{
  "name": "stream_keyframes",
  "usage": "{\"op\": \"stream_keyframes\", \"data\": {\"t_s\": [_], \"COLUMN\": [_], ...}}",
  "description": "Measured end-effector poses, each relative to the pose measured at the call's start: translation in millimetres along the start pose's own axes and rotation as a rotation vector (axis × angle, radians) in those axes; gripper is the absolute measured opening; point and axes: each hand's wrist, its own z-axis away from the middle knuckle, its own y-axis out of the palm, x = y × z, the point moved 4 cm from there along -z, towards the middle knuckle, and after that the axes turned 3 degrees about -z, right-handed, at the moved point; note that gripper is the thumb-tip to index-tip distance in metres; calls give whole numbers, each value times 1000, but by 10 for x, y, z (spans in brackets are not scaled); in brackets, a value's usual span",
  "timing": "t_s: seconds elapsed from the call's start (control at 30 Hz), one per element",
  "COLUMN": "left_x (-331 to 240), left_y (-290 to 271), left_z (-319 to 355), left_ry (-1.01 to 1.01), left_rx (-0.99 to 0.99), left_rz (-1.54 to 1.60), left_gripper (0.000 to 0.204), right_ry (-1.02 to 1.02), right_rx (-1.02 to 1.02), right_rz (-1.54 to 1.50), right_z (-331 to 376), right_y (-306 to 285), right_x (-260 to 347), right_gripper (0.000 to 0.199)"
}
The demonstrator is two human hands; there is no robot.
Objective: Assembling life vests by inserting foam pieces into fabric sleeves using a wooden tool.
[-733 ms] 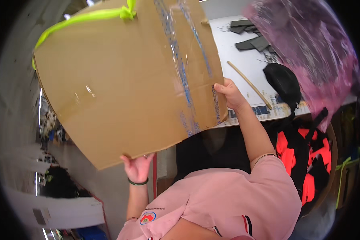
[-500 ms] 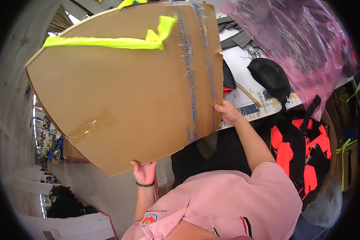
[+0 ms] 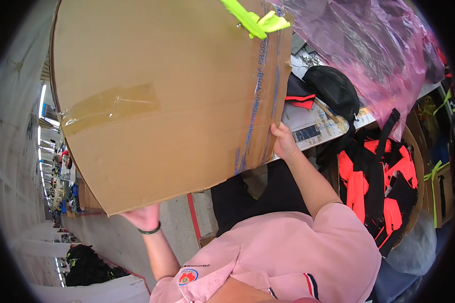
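the person holds a large cardboard box [image 3: 156,96] raised in front of the chest, its broad face toward the camera and its long axis running left to right. the left hand [image 3: 144,217] supports the lower edge from beneath, fingers hidden, while the right hand [image 3: 284,143] clasps the right edge. just right of that edge lie a worktable [image 3: 316,126], a black bag [image 3: 333,91] and pink plastic sheeting [image 3: 374,50]; open floor [image 3: 111,237] lies to the lower left.
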Motion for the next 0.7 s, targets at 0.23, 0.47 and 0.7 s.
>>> {"op": "stream_keyframes", "data": {"t_s": [0.23, 0.47, 0.7], "left_x": [-968, -1162, -713], "left_y": [-673, 307, 1810], "left_z": [-211, -713, -1378], "left_ry": [62, 87, -292], "left_rx": [-60, -103, 187], "left_rz": [-368, -597, -690], "left_gripper": [59, 40, 42], "right_ry": [-199, -375, -287], "right_rx": [-155, -321, -507], "right_rz": [97, 56, -120], "right_z": [30, -104, -192], "right_y": [121, -83, -97], "right_x": [-45, -349, -497], "right_gripper": [27, 24, 41]}}
